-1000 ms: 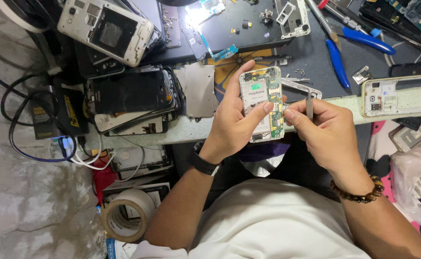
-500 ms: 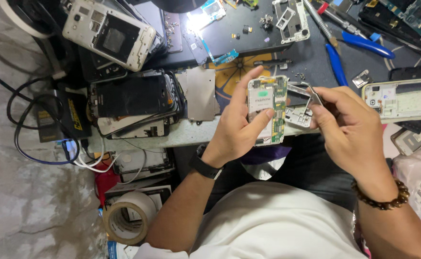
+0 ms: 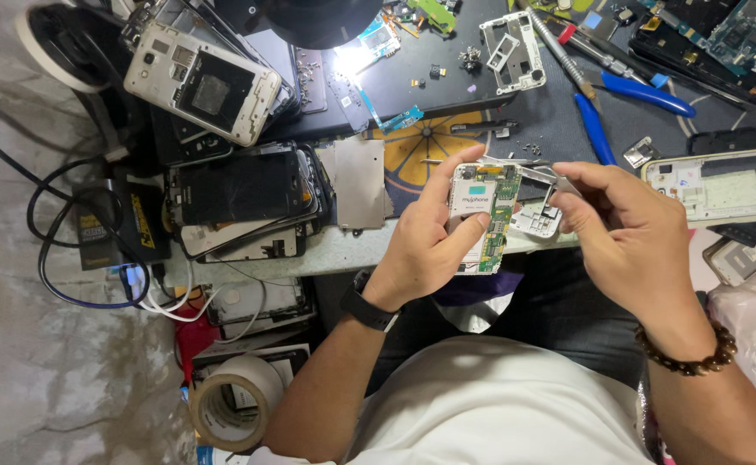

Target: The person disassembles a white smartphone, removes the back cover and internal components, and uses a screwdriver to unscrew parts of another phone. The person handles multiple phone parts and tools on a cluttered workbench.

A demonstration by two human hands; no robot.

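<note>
The left hand (image 3: 425, 250) grips a green phone circuit board (image 3: 481, 220) upright above the surface (image 3: 352, 250) edge, face tilted toward the viewer for inspection; at three o'clock, the right hand (image 3: 632, 232) pinches thin tweezers (image 3: 543, 175) touching its top corner.

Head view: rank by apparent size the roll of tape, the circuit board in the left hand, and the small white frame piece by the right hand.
1. Roll of tape, though it sits lower than the bench, so farther from the camera.
2. Circuit board, held in the left hand.
3. White frame piece, by the right hand, clearly smallest.
</note>
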